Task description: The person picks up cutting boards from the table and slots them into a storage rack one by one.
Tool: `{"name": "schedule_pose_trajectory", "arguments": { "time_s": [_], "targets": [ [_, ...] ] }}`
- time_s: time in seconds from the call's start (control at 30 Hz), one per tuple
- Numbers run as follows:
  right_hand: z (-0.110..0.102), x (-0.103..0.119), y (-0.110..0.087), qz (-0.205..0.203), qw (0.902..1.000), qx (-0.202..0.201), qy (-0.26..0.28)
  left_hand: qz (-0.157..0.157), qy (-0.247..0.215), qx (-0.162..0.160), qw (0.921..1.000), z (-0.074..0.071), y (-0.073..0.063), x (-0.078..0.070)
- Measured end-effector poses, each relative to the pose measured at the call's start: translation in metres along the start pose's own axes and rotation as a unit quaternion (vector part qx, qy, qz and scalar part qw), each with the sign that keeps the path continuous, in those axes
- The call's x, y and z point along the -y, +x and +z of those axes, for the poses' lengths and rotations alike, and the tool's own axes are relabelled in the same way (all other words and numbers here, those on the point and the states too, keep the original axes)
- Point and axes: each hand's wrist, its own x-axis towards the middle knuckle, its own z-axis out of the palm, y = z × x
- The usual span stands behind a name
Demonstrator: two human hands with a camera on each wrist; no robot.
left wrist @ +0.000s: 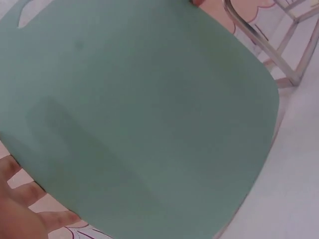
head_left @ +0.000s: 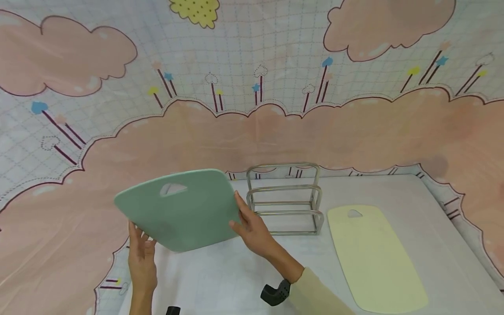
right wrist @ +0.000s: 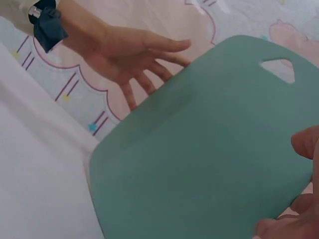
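A green cutting board (head_left: 193, 214) with a cut-out handle hole is held up, tilted, above the left part of the white table. My right hand (head_left: 253, 229) grips its right edge, the thumb over the near face. At the lower left edge, the fingertips of my left hand (head_left: 142, 262) touch the board. Those fingers look fairly straight in the right wrist view, and the left thumb (right wrist: 169, 45) stands off the board. Just right of the board, a metal wire rack (head_left: 285, 189) stands on the table, partly behind my right hand.
A pale yellow cutting board (head_left: 374, 258) lies flat on the white table (head_left: 409, 197) at the right. Patterned cloth (head_left: 354, 135) with clouds hangs behind the table and along its sides.
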Motion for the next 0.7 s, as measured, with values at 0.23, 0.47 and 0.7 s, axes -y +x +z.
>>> {"name": "schedule_pose_trajectory", "arguments": {
  "time_s": [0.23,0.47,0.7],
  "targets": [
    [-0.003,0.005,0.006,-0.007,0.9998,-0.015,0.007,-0.001,0.037,-0.005,0.9993,0.0,0.001,-0.002],
    [-0.004,0.009,0.013,-0.024,0.9996,-0.017,0.003,0.016,0.045,0.002,0.9988,-0.004,0.009,-0.006],
    [-0.009,0.016,0.019,-0.043,0.9988,-0.021,0.008,0.037,0.027,-0.004,0.999,0.001,0.017,-0.015]
  ]
}}
